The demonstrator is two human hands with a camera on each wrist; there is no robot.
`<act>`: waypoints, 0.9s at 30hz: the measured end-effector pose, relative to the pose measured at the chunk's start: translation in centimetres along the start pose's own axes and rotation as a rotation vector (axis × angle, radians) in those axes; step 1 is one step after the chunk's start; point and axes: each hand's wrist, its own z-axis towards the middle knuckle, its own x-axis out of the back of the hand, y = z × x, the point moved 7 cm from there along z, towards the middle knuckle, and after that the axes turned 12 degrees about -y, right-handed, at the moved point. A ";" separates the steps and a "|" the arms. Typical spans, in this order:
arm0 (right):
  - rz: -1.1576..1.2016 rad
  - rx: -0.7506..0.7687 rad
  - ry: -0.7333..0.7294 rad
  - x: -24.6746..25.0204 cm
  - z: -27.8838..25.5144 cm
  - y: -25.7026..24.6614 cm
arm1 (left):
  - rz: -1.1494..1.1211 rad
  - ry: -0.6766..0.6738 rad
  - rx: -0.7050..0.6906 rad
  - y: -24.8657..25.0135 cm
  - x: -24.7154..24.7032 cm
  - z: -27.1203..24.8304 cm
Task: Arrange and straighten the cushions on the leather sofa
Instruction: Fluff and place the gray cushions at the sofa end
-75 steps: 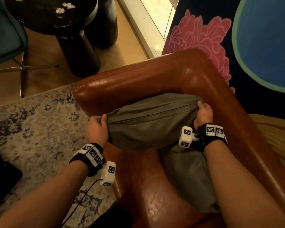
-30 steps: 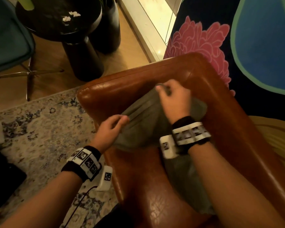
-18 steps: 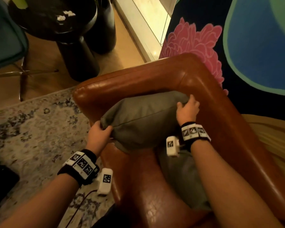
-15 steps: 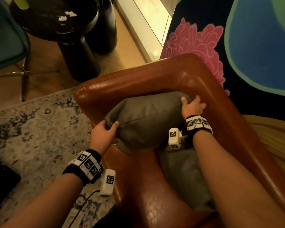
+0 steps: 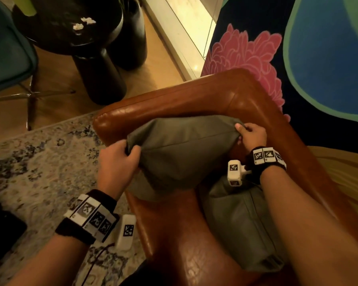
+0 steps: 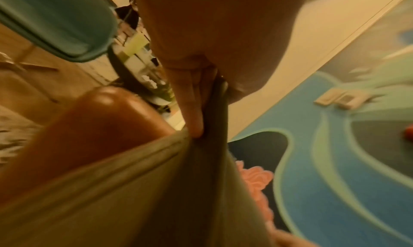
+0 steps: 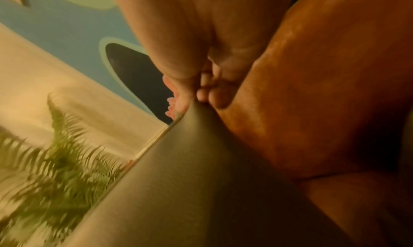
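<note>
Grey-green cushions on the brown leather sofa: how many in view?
2. One grey-green cushion against the brown leather sofa armrest, held at both ends; another on the seat under the right forearm. Others may lie out of frame.

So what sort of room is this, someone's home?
Probably a lounge or living room, though home or public I cannot tell: a brown leather sofa with grey-green cushions, a patterned rug, a round black side table, and a bold floral mural behind.

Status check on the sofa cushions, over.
Left hand and right hand each grip a corner of the upper cushion. Second cushion lies on seat. Nothing blocking.
</note>
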 end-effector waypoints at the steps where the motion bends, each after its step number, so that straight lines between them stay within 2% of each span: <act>1: 0.095 -0.034 -0.029 -0.2 0.3 0.3 | 0.074 0.052 -0.060 2.4 0.5 0.2; 3: 0.247 -0.094 -0.089 -0.4 0.5 0.7 | 0.140 0.096 -0.140 7.5 -0.2 0.9; 6: 0.236 -0.038 -0.221 -1.5 -1.0 -1.0 | 0.056 -0.099 -0.234 11.9 -7.0 3.9; 7: 0.272 0.006 -0.294 -2.4 -2.0 -1.9 | 0.071 -0.214 -0.281 13.0 -10.0 4.6; 9: 0.250 0.061 -0.413 -4.0 -3.5 -2.5 | 0.157 -0.579 -0.373 14.1 -16.6 4.9; 10: 0.151 0.076 -0.414 -4.3 -4.1 -2.2 | 0.225 -0.769 -0.394 13.6 -19.4 4.4; 11: 0.034 0.087 -0.367 -4.1 -4.0 -1.5 | 0.314 -0.889 -0.402 12.3 -21.3 3.9; 12: -0.080 0.097 -0.279 -3.6 -3.8 -0.8 | 0.415 -0.918 -0.390 10.3 -22.2 3.7; 13: -0.149 0.095 -0.179 -2.9 -3.7 -0.1 | 0.519 -0.861 -0.353 7.9 -22.0 3.7; 14: -0.165 0.085 -0.091 -2.1 -3.6 0.4 | 0.592 -0.728 -0.281 4.9 -21.0 3.9; 16: -0.091 0.072 0.022 -1.1 -3.4 1.1 | 0.625 -0.404 -0.017 -1.9 -16.4 3.7; 17: -0.065 0.070 0.047 -1.0 -3.4 1.3 | 0.588 -0.296 0.151 -5.9 -13.8 3.2; 18: -0.059 0.074 0.066 -1.1 -3.4 1.3 | 0.495 -0.250 0.315 -10.0 -11.9 2.5; 20: -0.063 0.073 0.081 -1.8 -3.4 1.3 | 0.154 -0.288 0.541 -16.2 -10.5 1.2; 21: -0.052 0.074 0.079 -2.1 -3.4 1.1 | -0.028 -0.304 0.576 -17.5 -10.4 0.6; 23: -0.045 0.093 0.078 -2.1 -3.2 0.3 | -0.255 -0.225 0.526 -17.7 -9.5 0.1; 27: 0.132 0.088 0.128 0.8 -1.5 0.8 | -0.382 -0.107 0.312 -14.9 -5.4 0.9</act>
